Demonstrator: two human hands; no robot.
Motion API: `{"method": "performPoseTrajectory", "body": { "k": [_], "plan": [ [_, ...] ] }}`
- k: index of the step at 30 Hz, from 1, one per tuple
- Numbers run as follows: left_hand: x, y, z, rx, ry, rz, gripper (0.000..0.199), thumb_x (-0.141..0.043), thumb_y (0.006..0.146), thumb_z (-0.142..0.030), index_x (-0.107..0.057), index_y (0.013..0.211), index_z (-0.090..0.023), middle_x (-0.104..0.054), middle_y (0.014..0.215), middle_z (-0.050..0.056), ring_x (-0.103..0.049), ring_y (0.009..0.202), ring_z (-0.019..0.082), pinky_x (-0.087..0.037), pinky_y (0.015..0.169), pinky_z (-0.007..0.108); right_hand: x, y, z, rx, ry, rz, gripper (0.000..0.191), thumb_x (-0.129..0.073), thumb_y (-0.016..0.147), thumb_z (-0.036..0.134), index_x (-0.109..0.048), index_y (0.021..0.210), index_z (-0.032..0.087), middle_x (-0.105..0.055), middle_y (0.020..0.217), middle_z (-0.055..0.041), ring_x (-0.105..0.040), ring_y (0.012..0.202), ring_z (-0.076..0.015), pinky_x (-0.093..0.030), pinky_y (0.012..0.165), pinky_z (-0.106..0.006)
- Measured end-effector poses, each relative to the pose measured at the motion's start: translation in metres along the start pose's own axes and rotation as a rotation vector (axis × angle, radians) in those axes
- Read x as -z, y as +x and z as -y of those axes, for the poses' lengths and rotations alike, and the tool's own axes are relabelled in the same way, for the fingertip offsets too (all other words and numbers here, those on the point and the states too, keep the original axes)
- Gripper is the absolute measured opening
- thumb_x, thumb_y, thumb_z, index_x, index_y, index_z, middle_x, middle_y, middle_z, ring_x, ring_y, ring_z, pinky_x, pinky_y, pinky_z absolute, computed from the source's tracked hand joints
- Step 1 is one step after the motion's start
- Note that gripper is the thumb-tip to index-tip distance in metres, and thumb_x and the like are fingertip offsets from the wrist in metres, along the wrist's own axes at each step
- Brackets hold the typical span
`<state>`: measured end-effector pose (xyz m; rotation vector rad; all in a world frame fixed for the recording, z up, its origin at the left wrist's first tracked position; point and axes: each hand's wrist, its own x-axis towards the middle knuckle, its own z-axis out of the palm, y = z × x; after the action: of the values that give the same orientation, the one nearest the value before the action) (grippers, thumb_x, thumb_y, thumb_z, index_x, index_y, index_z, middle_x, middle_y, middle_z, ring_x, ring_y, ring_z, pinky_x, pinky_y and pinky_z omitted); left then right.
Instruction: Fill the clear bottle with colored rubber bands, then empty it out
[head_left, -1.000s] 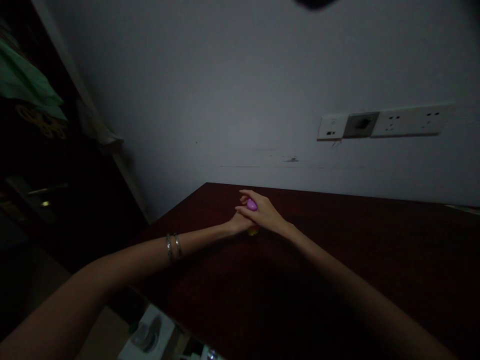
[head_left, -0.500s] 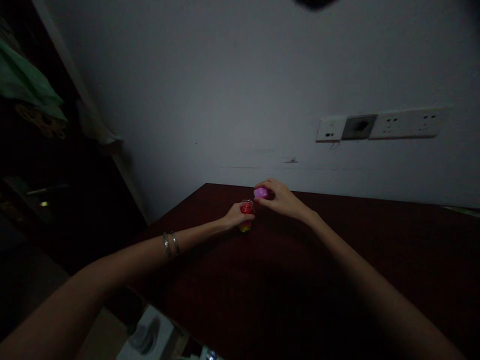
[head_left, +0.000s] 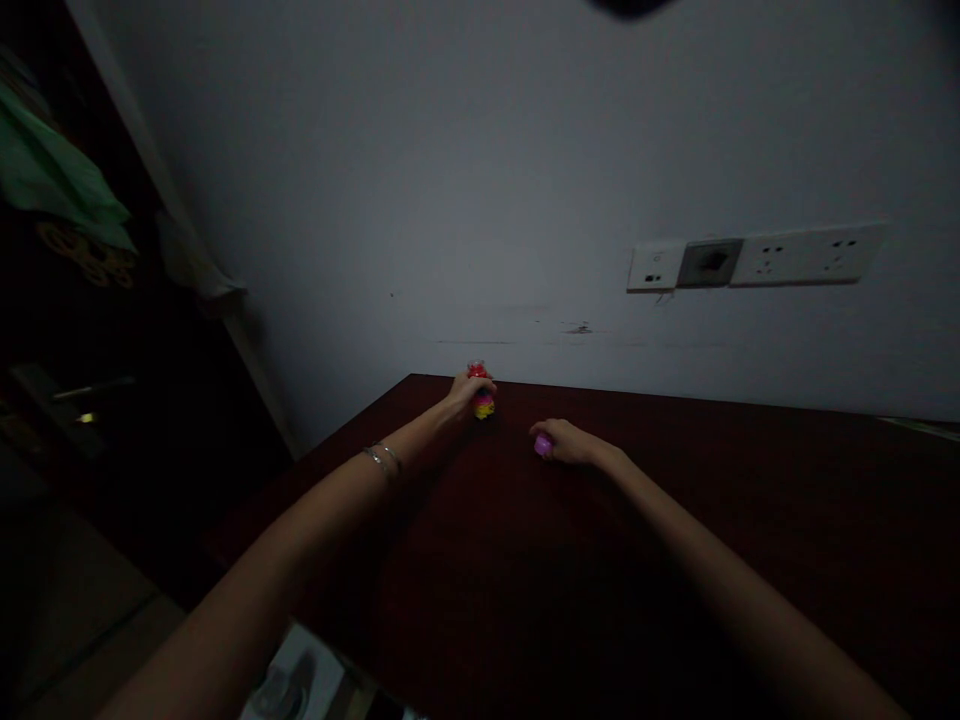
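My left hand [head_left: 466,388] is wrapped round a small clear jar [head_left: 484,404] with red, pink and yellow contents, near the far left part of the dark red table [head_left: 480,530]. The jar's rim shows above my fingers, with no lid on it. To the right and a little nearer, my right hand [head_left: 564,441] grips a small purple lid [head_left: 543,445] low over the tabletop. Whether the lid touches the table, I cannot tell. Jar and lid are apart.
Behind the table rises a pale wall with a row of sockets [head_left: 757,257] at the right. A dark door with a handle [head_left: 94,388] and a green cloth [head_left: 56,165] are at the left. Below the table's near edge sits a white box [head_left: 319,665].
My left hand has moved the jar away, towards the wall and slightly left. My right hand has lowered the purple lid towards the tabletop, nearer to me and slightly right.
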<state>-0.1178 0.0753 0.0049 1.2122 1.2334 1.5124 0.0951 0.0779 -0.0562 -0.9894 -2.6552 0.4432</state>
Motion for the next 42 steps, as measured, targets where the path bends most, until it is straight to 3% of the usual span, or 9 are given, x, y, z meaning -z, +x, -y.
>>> {"method": "performPoseTrajectory", "body": {
  "k": [4,9,11,19,27,31,35,38,42],
  "plan": [
    [-0.012,0.021,0.001,-0.011,-0.2,-0.055,0.022,-0.058,0.05,-0.003,-0.054,0.069,-0.014,-0.054,0.055,-0.001,-0.053,0.05,0.01,-0.043,0.054,0.023,-0.001,0.0,-0.002,-0.004,0.015,0.004,0.046,-0.06,0.063,0.011,-0.06,0.109,0.016,-0.059,0.108,-0.0104,-0.056,0.099,-0.0228,-0.041,0.088,-0.034],
    [-0.013,0.033,0.019,0.038,-0.538,-0.381,0.014,-0.054,0.054,-0.008,-0.045,0.062,-0.015,-0.048,0.054,-0.005,-0.051,0.048,0.007,-0.043,0.056,0.022,0.009,0.002,0.003,-0.007,0.038,-0.145,0.052,-0.066,0.066,0.021,-0.055,0.116,0.015,-0.052,0.115,-0.0134,-0.051,0.105,-0.0233,-0.039,0.09,-0.035],
    [-0.011,0.03,0.031,0.072,-0.642,-0.439,0.014,-0.052,0.056,-0.009,-0.04,0.057,-0.016,-0.046,0.053,-0.005,-0.05,0.049,0.007,-0.044,0.057,0.022,0.013,0.004,0.009,0.0,0.061,-0.241,0.05,-0.063,0.07,0.022,-0.052,0.119,0.014,-0.052,0.116,-0.0143,-0.051,0.105,-0.0221,-0.039,0.09,-0.035],
    [-0.024,0.003,0.055,0.074,-0.679,-0.352,0.014,-0.053,0.057,-0.007,-0.043,0.059,-0.016,-0.048,0.056,-0.004,-0.051,0.054,0.007,-0.045,0.063,0.022,0.013,0.034,0.03,-0.128,0.25,-0.32,0.058,-0.061,0.074,0.031,-0.043,0.124,0.009,-0.058,0.11,-0.0171,-0.056,0.099,-0.0226,-0.043,0.083,-0.035],
    [-0.03,-0.015,0.052,0.037,-0.55,-0.21,0.019,-0.067,0.061,-0.013,-0.052,0.072,-0.014,-0.053,0.064,-0.003,-0.052,0.059,0.007,-0.042,0.062,0.02,0.003,0.052,0.025,-0.03,0.376,-0.163,0.044,-0.068,0.065,0.025,-0.056,0.105,0.013,-0.064,0.092,-0.0069,-0.059,0.081,-0.0164,-0.046,0.072,-0.028],
    [-0.011,-0.023,0.05,0.075,-0.531,-0.086,0.026,-0.07,0.063,-0.023,-0.054,0.082,-0.015,-0.058,0.072,0.001,-0.056,0.067,0.01,-0.044,0.067,0.023,0.006,0.049,0.028,-0.012,0.511,-0.151,0.042,-0.068,0.062,0.024,-0.056,0.101,0.013,-0.062,0.083,-0.003,-0.057,0.071,-0.013,-0.045,0.065,-0.026],
    [0.028,-0.023,0.047,0.161,-0.542,0.041,0.041,-0.062,0.069,-0.048,-0.054,0.095,-0.017,-0.061,0.092,0.01,-0.059,0.08,0.017,-0.047,0.073,0.031,0.015,0.043,0.027,-0.027,0.739,-0.15,0.04,-0.065,0.065,0.026,-0.054,0.102,0.014,-0.061,0.085,-0.0035,-0.055,0.064,-0.0107,-0.046,0.058,-0.025],
    [0.056,-0.019,0.05,0.19,-0.568,-0.049,0.051,-0.051,0.071,-0.061,-0.054,0.097,-0.017,-0.06,0.101,0.014,-0.059,0.089,0.021,-0.046,0.076,0.033,0.021,0.041,0.025,-0.038,0.805,-0.182,0.038,-0.063,0.066,0.025,-0.055,0.101,0.013,-0.061,0.088,-0.0054,-0.056,0.066,-0.0118,-0.047,0.058,-0.026],
    [0.073,-0.012,0.065,0.191,-0.579,-0.198,0.04,-0.047,0.074,-0.052,-0.054,0.094,-0.018,-0.06,0.099,0.012,-0.059,0.091,0.019,-0.045,0.078,0.031,0.022,0.044,0.03,-0.007,0.764,-0.208,0.043,-0.064,0.065,0.023,-0.053,0.105,0.013,-0.061,0.093,-0.007,-0.058,0.075,-0.0142,-0.048,0.064,-0.027]
  ]
}}
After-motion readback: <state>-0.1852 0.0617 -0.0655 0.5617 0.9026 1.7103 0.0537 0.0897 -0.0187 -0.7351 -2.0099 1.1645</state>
